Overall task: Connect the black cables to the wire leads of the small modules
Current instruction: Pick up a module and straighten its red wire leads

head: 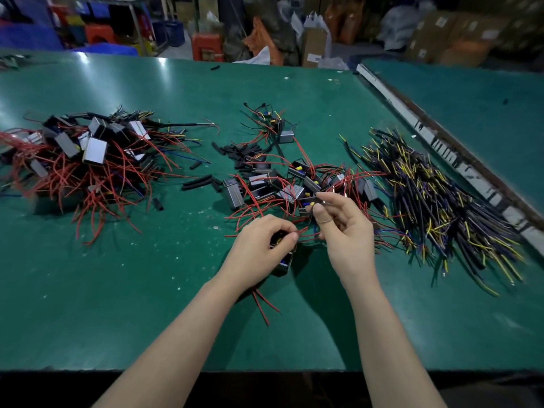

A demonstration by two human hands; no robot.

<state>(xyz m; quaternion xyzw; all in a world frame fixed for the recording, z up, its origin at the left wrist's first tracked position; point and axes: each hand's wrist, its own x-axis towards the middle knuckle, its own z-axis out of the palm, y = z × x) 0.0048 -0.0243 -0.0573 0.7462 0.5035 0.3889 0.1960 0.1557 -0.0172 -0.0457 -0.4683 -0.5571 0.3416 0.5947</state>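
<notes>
My left hand (259,248) grips a small black module (283,263) with red leads trailing below my wrist. My right hand (344,228) pinches thin wire ends between thumb and forefinger, just above the left hand; what it pinches is too small to name exactly. Behind my hands lies a loose pile of small modules (279,184) with red leads. A heap of black cables (435,195) with yellow and blue tips lies to the right. A larger pile of modules (88,154) with red wires sits at the left.
Short black sleeve pieces (241,154) lie scattered mid-table on the green table (117,290). A metal-edged seam (435,136) separates a second green table at the right. Boxes and bins stand beyond the far edge.
</notes>
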